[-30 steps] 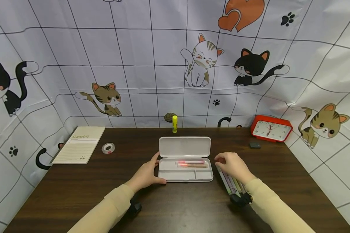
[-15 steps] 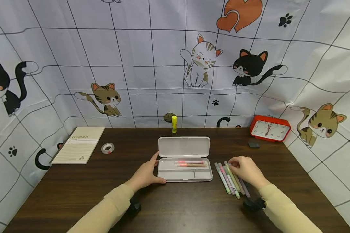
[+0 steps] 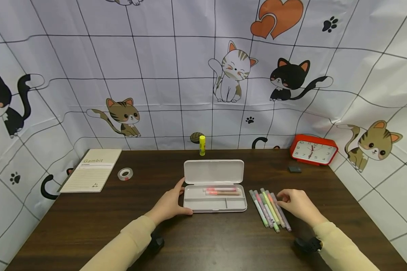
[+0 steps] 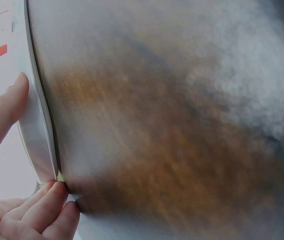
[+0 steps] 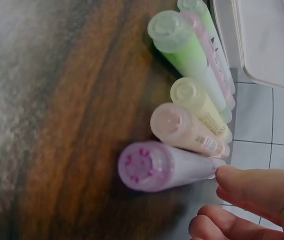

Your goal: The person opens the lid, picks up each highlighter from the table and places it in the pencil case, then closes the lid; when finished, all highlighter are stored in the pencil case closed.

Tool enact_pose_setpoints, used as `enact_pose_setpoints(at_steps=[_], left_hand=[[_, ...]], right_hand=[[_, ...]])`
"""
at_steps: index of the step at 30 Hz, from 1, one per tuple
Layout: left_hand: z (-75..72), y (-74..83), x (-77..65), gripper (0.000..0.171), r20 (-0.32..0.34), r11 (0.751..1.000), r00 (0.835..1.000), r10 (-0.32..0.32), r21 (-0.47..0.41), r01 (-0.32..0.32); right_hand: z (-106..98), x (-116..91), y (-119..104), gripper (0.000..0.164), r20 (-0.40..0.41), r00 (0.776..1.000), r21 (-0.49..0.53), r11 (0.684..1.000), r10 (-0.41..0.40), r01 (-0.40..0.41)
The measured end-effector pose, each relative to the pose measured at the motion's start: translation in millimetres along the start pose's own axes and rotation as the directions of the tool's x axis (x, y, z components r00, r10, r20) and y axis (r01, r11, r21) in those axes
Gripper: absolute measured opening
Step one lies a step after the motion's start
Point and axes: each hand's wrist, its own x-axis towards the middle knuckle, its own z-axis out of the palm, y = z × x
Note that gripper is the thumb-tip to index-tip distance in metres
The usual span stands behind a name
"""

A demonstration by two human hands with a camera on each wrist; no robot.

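Observation:
An open white pencil case (image 3: 203,204) lies mid-table in the head view, its lid tilted up. A pink marker (image 3: 220,189) and an orange-brown marker (image 3: 222,193) lie in its long compartment. My left hand (image 3: 167,205) grips the case's left end, thumb at the front corner; the left wrist view shows the thumb (image 4: 6,112) along its edge. Right of the case, several pastel markers (image 3: 266,209) lie side by side on the table. My right hand (image 3: 300,205) is beside the outermost purple marker (image 5: 152,167), with loosely bent fingers and the thumb tip at its far end.
A yellow glue stick (image 3: 202,145) stands behind the case. A tape roll (image 3: 125,174) and a notepad (image 3: 91,171) lie at the left. At the back right are a red alarm clock (image 3: 314,149) and a small dark block (image 3: 294,169).
My right hand has moved right and slightly nearer, from over the markers' far ends to beside the purple one, uncovering the row. My left hand has stayed on the case.

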Motion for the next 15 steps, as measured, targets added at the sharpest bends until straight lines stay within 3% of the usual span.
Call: enact_pose_setpoints(at_steps=[15], left_hand=[[-0.9, 1.4, -0.1, 0.116, -0.001, 1.0, 1.0, -0.007, 0.006, 0.007]], right_hand=[[0.5, 0.0, -1.3, 0.015, 0.05, 0.997, 0.012, 0.999, 0.051, -0.052]])
